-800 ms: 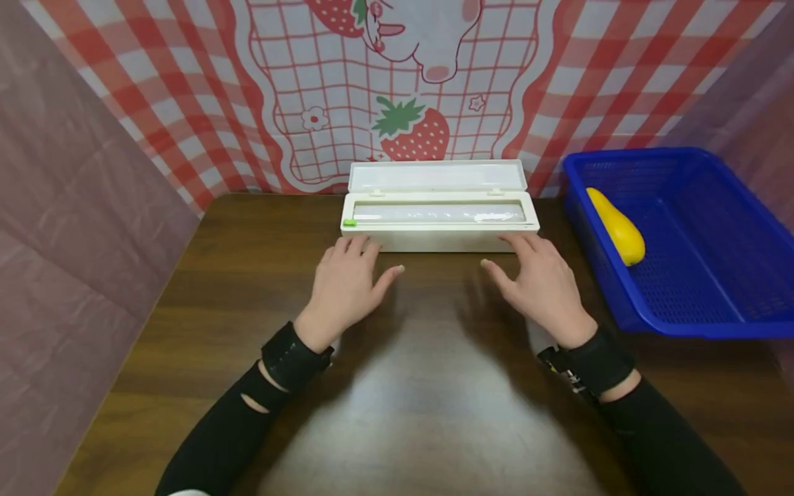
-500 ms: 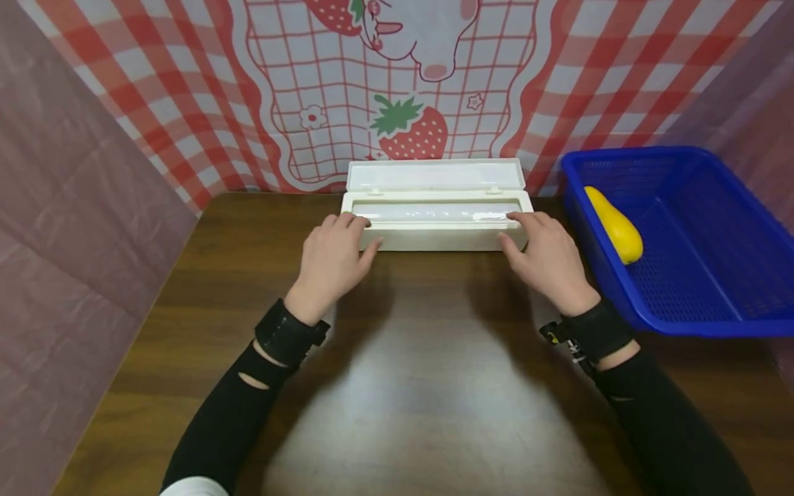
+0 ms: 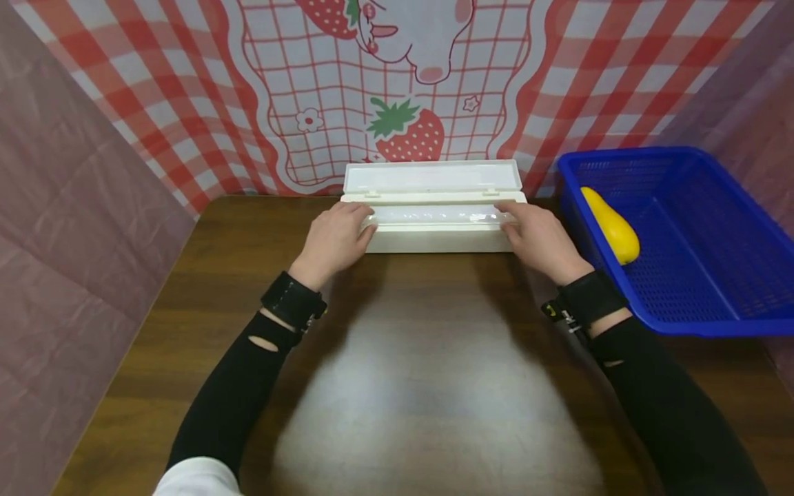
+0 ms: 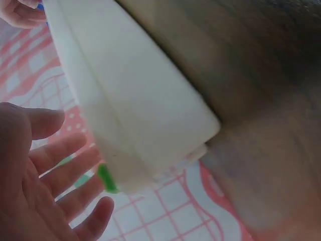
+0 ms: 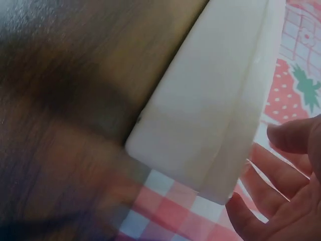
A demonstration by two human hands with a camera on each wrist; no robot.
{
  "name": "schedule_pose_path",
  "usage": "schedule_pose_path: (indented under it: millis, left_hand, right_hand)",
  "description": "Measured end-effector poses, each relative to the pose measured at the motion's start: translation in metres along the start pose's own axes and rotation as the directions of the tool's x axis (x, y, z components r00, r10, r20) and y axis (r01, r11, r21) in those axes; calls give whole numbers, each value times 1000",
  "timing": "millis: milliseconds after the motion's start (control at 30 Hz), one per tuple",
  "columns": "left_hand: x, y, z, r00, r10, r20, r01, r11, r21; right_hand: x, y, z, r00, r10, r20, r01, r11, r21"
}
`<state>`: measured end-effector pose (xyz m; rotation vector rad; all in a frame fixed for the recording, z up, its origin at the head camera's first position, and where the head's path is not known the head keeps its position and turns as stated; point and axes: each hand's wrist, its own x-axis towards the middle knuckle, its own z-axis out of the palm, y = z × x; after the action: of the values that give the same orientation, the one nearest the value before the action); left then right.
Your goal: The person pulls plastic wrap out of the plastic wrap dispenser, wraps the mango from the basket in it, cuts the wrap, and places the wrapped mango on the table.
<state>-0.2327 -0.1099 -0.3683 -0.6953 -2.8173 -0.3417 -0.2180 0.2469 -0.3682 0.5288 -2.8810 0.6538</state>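
Observation:
A white cling film dispenser [image 3: 439,241] lies lengthwise at the back of the table. Its lid [image 3: 432,176] is tipped back, and a shiny clear film roll [image 3: 434,215] shows inside. My left hand [image 3: 331,242] is over the left end, with fingertips by the roll's end. Over the opposite end is my right hand [image 3: 541,238], placed in the same way. In the left wrist view, loosely spread fingers of the left hand [image 4: 37,175] appear beside a green slider [image 4: 106,178]. The right hand [image 5: 281,186] looks just as loose in its wrist view. Contact with the roll is hard to tell.
A blue plastic basket [image 3: 695,275] stands at the right with a yellow, pear-shaped item [image 3: 611,226] inside. Behind the dispenser hangs a red-and-white checked cloth [image 3: 279,83] with strawberry prints. The wooden table [image 3: 434,372] stretches in front.
Both hands have moved away from me, from in front of the dispenser to over its two ends. They have spread slightly apart, and the left hand now hides the green slider.

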Motion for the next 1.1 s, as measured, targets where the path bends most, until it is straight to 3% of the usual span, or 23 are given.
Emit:
schedule_pose_path:
  millis: [267,600,733,933,1100]
  left_hand:
    - [6,-12,5,995,-5,104,10,999,-47]
    - [16,-17,5,995,-40,89,48,995,-85]
    - [19,-18,5,994,-75,85,83,992,-94]
    - [24,-16,7,986,-147,77,156,979,-133]
    - [25,-15,9,986,-160,43,165,978,-128]
  right_hand:
    - [7,4,-7,993,24,118,-26,1000,17]
    - [17,12,-13,981,80,178,-85,996,18]
    - [22,11,-11,985,84,153,-84,996,-5]
    - [28,11,-6,997,56,50,-53,997,-50]
    - [30,12,-2,999,40,-10,-41,999,-27]
